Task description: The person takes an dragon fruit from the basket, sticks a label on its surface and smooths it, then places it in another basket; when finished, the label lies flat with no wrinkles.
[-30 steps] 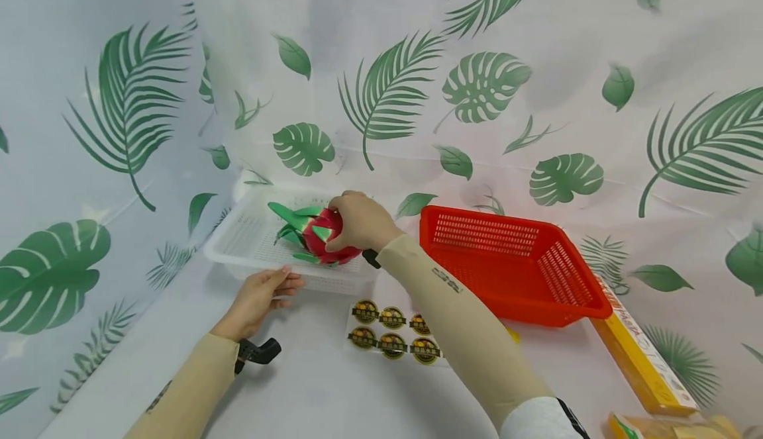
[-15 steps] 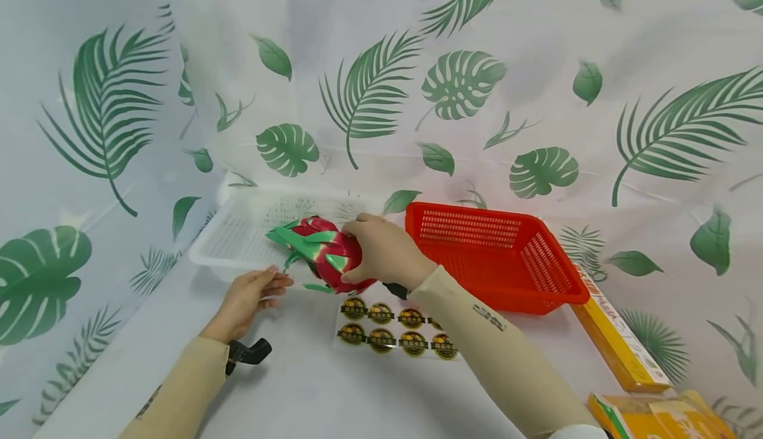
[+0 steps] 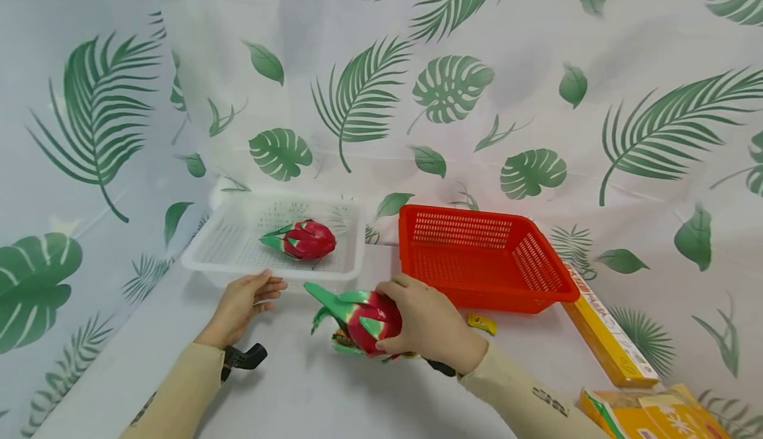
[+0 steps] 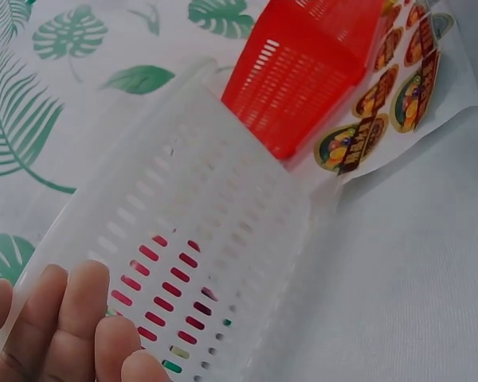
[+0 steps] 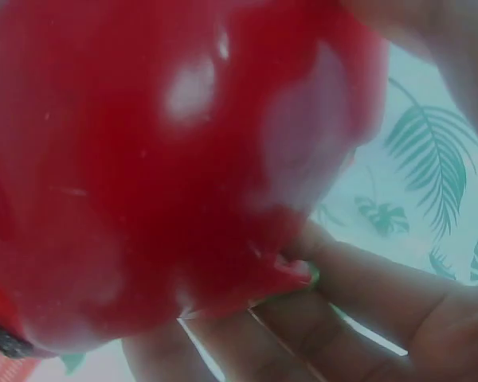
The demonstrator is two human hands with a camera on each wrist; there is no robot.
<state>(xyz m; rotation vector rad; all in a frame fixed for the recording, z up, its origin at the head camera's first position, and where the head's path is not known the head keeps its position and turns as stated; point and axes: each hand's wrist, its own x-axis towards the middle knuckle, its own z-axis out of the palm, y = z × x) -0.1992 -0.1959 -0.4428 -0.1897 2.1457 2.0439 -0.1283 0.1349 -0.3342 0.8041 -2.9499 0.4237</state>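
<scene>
My right hand (image 3: 432,320) grips a red dragon fruit (image 3: 372,323) with green leafy tips, above the white table in front of the baskets. In the right wrist view its glossy red skin (image 5: 159,175) fills most of the picture, with fingers curled beneath. A second dragon fruit (image 3: 310,240) lies inside the white perforated basket (image 3: 322,275). My left hand (image 3: 241,306) is at that basket's front rim, fingers loosely bent. From the left wrist view, those fingers are beside the basket's wall (image 4: 199,199); whether they touch it I cannot tell.
A red perforated basket (image 3: 477,298) stands right of the white one. Round fruit stickers on a sheet (image 4: 358,143) are mostly hidden under the held fruit. A small yellow item (image 3: 481,323), a long pasta box (image 3: 614,333) and an orange package (image 3: 656,412) are at the right.
My right hand has lifted one dragon fruit out of the white basket and carried it right and towards me. The second fruit is now in plain sight. My left hand stays by the rim.
</scene>
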